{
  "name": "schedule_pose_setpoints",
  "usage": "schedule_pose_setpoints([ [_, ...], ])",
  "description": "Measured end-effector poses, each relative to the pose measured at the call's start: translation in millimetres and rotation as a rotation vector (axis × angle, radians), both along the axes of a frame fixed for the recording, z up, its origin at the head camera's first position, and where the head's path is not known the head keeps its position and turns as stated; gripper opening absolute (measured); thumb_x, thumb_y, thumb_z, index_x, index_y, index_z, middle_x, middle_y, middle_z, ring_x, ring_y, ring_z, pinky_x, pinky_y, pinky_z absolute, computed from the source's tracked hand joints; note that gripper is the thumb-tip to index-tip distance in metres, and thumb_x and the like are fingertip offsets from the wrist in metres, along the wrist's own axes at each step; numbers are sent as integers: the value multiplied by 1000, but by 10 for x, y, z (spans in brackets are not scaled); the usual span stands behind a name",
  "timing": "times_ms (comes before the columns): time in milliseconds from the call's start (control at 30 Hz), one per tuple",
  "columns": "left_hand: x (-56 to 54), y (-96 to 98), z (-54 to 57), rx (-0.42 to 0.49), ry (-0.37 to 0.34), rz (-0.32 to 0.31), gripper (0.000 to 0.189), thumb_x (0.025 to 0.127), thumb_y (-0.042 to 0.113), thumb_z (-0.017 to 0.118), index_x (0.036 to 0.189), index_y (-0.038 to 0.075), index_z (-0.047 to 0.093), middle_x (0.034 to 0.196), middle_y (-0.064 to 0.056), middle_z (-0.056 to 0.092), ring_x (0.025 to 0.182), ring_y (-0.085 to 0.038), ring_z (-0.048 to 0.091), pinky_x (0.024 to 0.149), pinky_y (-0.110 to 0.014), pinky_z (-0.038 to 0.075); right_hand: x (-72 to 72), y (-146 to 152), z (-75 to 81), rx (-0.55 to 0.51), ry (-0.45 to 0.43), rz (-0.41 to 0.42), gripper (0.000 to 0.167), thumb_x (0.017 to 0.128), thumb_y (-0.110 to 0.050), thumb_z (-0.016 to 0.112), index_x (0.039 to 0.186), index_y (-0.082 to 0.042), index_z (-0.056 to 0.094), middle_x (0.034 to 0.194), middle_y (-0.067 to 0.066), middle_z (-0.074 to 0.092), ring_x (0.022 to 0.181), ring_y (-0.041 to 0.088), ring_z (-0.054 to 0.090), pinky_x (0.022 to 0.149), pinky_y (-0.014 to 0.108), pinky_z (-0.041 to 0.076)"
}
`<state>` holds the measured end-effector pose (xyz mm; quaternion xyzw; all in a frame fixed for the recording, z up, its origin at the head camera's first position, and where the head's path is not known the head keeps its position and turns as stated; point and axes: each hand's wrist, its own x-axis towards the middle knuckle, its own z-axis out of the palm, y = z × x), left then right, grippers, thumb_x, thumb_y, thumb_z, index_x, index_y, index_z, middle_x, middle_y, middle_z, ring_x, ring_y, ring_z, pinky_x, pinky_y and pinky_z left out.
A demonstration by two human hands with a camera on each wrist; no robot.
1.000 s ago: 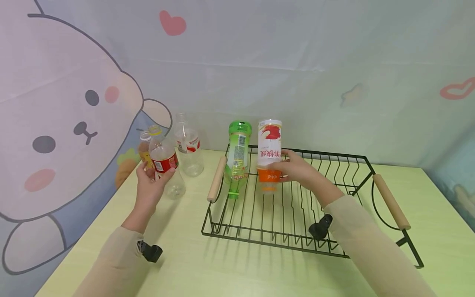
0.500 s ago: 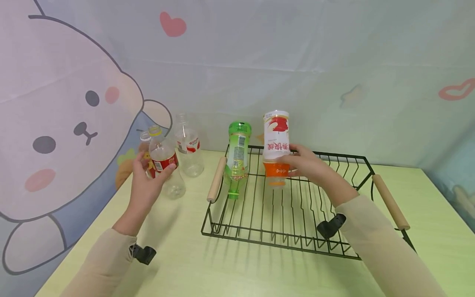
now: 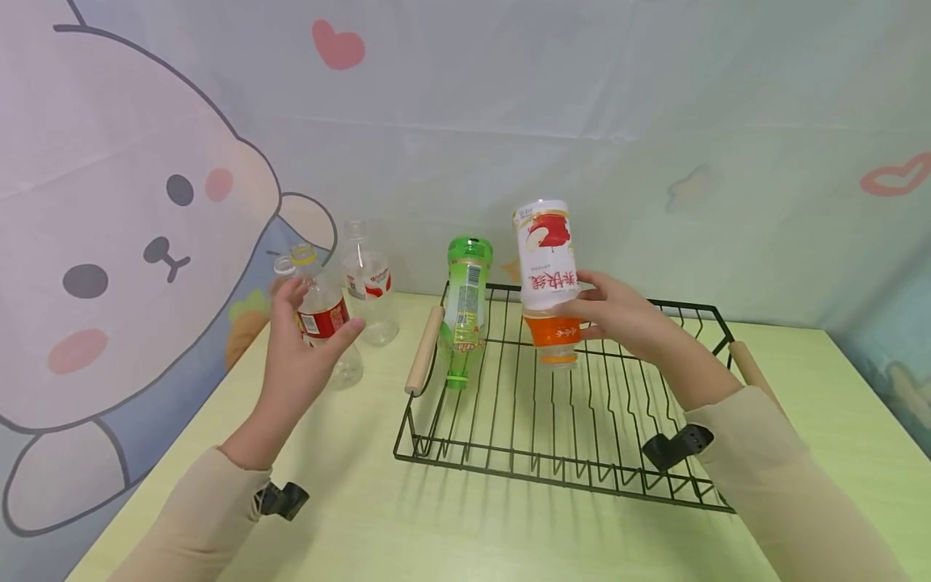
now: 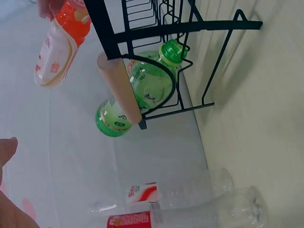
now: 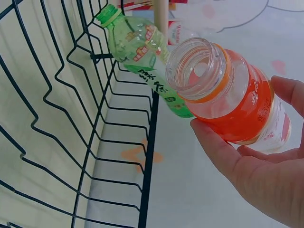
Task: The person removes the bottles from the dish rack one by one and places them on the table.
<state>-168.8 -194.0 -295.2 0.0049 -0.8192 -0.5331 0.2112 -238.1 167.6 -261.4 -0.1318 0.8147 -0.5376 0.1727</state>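
A green bottle (image 4: pixel 151 84) sits in a black rack (image 4: pixel 218 25), partly behind its wooden handle (image 4: pixel 118 89).

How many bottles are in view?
5. The right hand holds an orange-and-white bottle; a green bottle leans in the rack; near the left hand stand a red-labelled bottle, a clear bottle behind it, and a partly hidden bottle. More may be hidden.

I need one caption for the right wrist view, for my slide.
Right hand holding an orange-banded bottle, open mouth facing the viewer, with a green bottle in the black wire rack.
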Motion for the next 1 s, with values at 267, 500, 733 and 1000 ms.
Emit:
schedule_pose_setpoints([
  [267, 87, 163, 96, -100, 3, -68, 89, 85, 28, 75, 152, 11, 18, 154, -9, 25, 141, -30, 25, 109, -57, 30, 100, 75, 96, 32, 26, 61, 71, 95, -25, 58, 152, -8, 19, 138, 17, 47, 115, 32, 55, 98, 47, 46],
  [500, 133, 284, 150, -180, 37, -128, 86, 84, 27, 75, 151, 14, 22, 152, -6, 27, 138, -26, 30, 109, -53, 30, 195, 97, 141, 46, 39, 111, 62, 96, -24, 58, 149, -10, 29, 133, 16, 51, 110, 29, 57, 95, 45, 48],
  [733, 157, 395, 197, -268, 100, -180, 84, 81, 24, 78, 148, 16, 29, 150, -6, 31, 138, -24, 29, 110, -55, 26, 255, 101, 161, 72, 63, 148, 61, 95, -23, 57, 148, -9, 31, 130, 15, 53, 107, 29, 58, 95, 45, 48],
  [1000, 192, 527, 213, -311, 173, -228, 84, 78, 20, 81, 146, 11, 32, 151, -8, 32, 140, -23, 28, 111, -53, 27, 340, 91, 165, 80, 87, 194, 59, 93, -20, 57, 146, -8, 35, 130, 15, 54, 106, 27, 60, 97, 46, 46],
])
